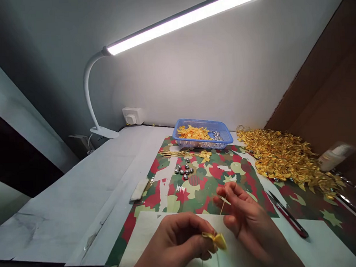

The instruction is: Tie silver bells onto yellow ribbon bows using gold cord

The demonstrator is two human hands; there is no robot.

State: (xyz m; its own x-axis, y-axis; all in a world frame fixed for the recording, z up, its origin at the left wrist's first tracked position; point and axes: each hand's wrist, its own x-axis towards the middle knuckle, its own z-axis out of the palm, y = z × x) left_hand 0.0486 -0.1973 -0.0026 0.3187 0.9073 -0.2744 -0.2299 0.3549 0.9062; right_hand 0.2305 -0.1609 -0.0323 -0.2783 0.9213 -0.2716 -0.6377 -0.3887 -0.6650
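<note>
Smooth, marbled white tabletop (80,185) meets a glossy camouflage-patterned sheet (169,193). I have the left hand (181,237) pinching a folded yellow ribbon bow (219,240) over white paper (139,233), then a thin pale strand (223,206) gripped by the right hand (249,217), with a crinkled golden ribbon heap (281,156) farther right.

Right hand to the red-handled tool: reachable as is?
Likely yes: the red-handled tool lies right of the right hand, nothing visible between, though it would probably have to release the thin strand.
</note>
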